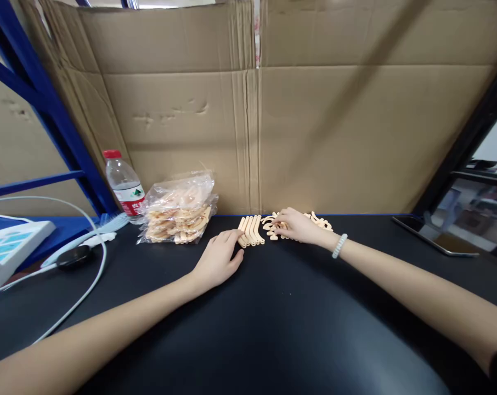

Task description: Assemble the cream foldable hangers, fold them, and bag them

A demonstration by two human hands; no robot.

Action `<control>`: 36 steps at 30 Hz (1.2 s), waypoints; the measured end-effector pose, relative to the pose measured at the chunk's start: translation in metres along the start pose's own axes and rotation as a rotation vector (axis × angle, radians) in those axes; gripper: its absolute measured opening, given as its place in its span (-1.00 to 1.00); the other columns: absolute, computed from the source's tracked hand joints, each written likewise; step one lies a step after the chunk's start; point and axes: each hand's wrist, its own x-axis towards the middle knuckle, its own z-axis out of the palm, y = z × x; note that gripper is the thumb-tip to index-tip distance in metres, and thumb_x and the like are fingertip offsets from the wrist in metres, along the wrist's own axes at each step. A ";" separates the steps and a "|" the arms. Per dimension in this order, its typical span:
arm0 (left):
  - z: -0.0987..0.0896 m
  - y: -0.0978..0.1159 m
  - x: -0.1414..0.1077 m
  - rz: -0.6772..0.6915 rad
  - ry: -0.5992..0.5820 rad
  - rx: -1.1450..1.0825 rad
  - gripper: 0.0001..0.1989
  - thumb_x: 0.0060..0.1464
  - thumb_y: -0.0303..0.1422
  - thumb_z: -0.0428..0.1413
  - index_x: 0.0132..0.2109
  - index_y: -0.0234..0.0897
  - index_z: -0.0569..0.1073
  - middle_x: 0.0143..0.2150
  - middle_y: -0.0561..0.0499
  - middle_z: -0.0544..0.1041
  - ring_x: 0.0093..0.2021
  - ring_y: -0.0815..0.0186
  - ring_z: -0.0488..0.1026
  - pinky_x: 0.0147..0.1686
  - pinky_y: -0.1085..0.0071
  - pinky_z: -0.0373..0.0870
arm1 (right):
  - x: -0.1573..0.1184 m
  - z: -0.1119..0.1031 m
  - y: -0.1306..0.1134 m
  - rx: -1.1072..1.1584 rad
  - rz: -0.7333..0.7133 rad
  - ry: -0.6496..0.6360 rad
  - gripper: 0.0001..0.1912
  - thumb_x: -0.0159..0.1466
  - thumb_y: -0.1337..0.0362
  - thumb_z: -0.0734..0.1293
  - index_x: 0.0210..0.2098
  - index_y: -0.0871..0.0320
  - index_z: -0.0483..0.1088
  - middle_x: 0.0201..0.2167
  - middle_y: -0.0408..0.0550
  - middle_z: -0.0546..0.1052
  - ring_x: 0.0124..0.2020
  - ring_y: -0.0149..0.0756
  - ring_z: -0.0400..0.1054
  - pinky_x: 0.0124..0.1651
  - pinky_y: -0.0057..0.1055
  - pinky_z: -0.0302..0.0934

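On the black table, a row of beige curved strips [251,230] lies side by side at the foot of the cardboard. My left hand [219,257] rests at the left end of this row, its fingers stretched toward the strips and its thumb apart. To the right of the row is a loose heap of small beige shaped pieces [322,223]. My right hand [297,225] reaches over the heap with bent fingers pinched at a small beige piece [280,224]. Part of the heap is hidden behind that hand. The right wrist wears a pale coiled band [339,246].
A clear plastic bag [178,211] of similar beige pieces stands left of my left hand, beside a red-capped water bottle [127,186]. A white cable [104,247] loops at the left. A flat dark device [433,236] lies at the right. Cardboard [355,137] walls the back.
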 end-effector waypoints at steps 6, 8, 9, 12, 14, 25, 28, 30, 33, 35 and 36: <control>-0.002 0.002 0.000 -0.018 -0.010 -0.003 -0.64 0.10 -0.45 0.00 0.08 -0.31 0.30 0.09 -0.21 0.45 0.12 0.06 0.36 0.07 0.07 0.31 | 0.009 0.008 0.009 0.037 0.000 -0.011 -0.91 0.26 0.29 0.37 -0.26 0.14 0.52 -0.34 -0.03 0.46 -0.22 -0.21 0.31 -0.16 -0.34 0.20; -0.001 0.002 0.000 -0.020 -0.008 -0.009 -0.64 0.10 -0.46 0.00 0.07 -0.30 0.30 0.09 -0.20 0.45 0.12 0.06 0.36 0.07 0.06 0.31 | 0.009 0.009 0.010 0.047 -0.003 -0.001 -0.92 0.24 0.30 0.39 -0.27 0.14 0.53 -0.35 -0.03 0.46 -0.23 -0.21 0.31 -0.17 -0.34 0.18; -0.001 0.002 0.000 -0.021 -0.006 -0.013 -0.64 0.10 -0.46 0.00 0.07 -0.30 0.30 0.09 -0.20 0.45 0.12 0.05 0.36 0.07 0.06 0.31 | 0.009 0.009 0.011 0.053 -0.004 0.009 -0.92 0.24 0.30 0.39 -0.29 0.14 0.54 -0.36 -0.04 0.46 -0.24 -0.22 0.30 -0.18 -0.34 0.18; -0.001 0.002 0.000 -0.020 -0.002 -0.027 -0.65 0.10 -0.45 -0.01 0.07 -0.29 0.30 0.09 -0.20 0.45 0.11 0.06 0.36 0.07 0.05 0.31 | 0.009 0.009 0.013 0.076 0.003 0.061 -0.89 0.26 0.31 0.35 -0.34 0.13 0.54 -0.39 -0.04 0.46 -0.28 -0.23 0.28 -0.20 -0.33 0.16; -0.001 0.001 0.000 -0.020 -0.001 -0.037 -0.65 0.10 -0.45 0.00 0.06 -0.28 0.31 0.08 -0.19 0.45 0.11 0.06 0.36 0.07 0.04 0.30 | 0.009 0.007 0.014 0.105 0.019 0.119 -0.86 0.28 0.31 0.32 -0.36 0.13 0.54 -0.41 -0.04 0.46 -0.29 -0.23 0.27 -0.19 -0.31 0.15; -0.007 -0.007 0.002 0.023 0.020 -0.069 -0.72 0.09 -0.45 0.02 -0.03 -0.23 0.41 0.05 -0.12 0.45 0.05 0.11 0.40 0.05 0.13 0.36 | -0.014 -0.024 -0.011 0.462 0.286 0.478 -0.68 0.33 0.07 0.22 -0.23 0.19 0.47 -0.50 -0.04 0.54 -0.47 -0.27 0.44 -0.38 -0.33 0.32; -0.017 -0.013 0.005 0.082 0.012 -0.060 -0.77 0.10 -0.42 0.02 -0.10 -0.20 0.47 0.08 -0.11 0.43 0.06 0.10 0.39 0.08 0.11 0.33 | -0.038 -0.034 -0.031 0.706 0.389 0.465 -0.66 0.28 0.03 0.28 -0.23 0.20 0.46 -0.44 0.02 0.58 -0.41 -0.22 0.50 -0.39 -0.34 0.35; -0.022 -0.018 0.006 0.103 -0.023 -0.041 -0.77 0.11 -0.43 -0.01 -0.13 -0.19 0.49 0.07 -0.10 0.43 0.04 0.10 0.40 0.07 0.10 0.34 | -0.055 -0.037 -0.044 0.901 0.492 0.436 -0.64 0.20 0.01 0.37 -0.24 0.20 0.48 -0.40 0.05 0.59 -0.38 -0.18 0.52 -0.40 -0.35 0.35; -0.024 -0.022 0.007 0.106 -0.067 -0.033 -0.65 0.08 -0.53 -0.07 -0.05 -0.18 0.47 0.03 -0.08 0.46 0.01 0.14 0.41 0.04 0.12 0.36 | -0.075 -0.037 -0.058 1.087 0.632 0.324 -0.60 0.12 -0.01 0.45 -0.23 0.19 0.53 -0.35 0.09 0.60 -0.32 -0.14 0.52 -0.34 -0.33 0.37; -0.023 -0.022 0.006 0.110 -0.074 -0.029 -0.58 0.06 -0.58 -0.10 -0.02 -0.18 0.46 0.03 -0.08 0.47 0.00 0.16 0.41 0.04 0.14 0.36 | -0.083 -0.035 -0.064 1.178 0.712 0.251 -0.57 0.12 -0.04 0.44 -0.23 0.19 0.55 -0.32 0.11 0.60 -0.29 -0.14 0.52 -0.29 -0.30 0.39; -0.023 -0.020 0.005 0.112 -0.077 -0.020 -0.58 0.07 -0.59 -0.11 -0.02 -0.17 0.46 0.03 -0.08 0.47 0.00 0.17 0.41 0.03 0.15 0.36 | -0.085 -0.034 -0.066 1.220 0.742 0.232 -0.57 0.12 -0.05 0.44 -0.24 0.20 0.55 -0.31 0.11 0.60 -0.29 -0.15 0.52 -0.26 -0.30 0.39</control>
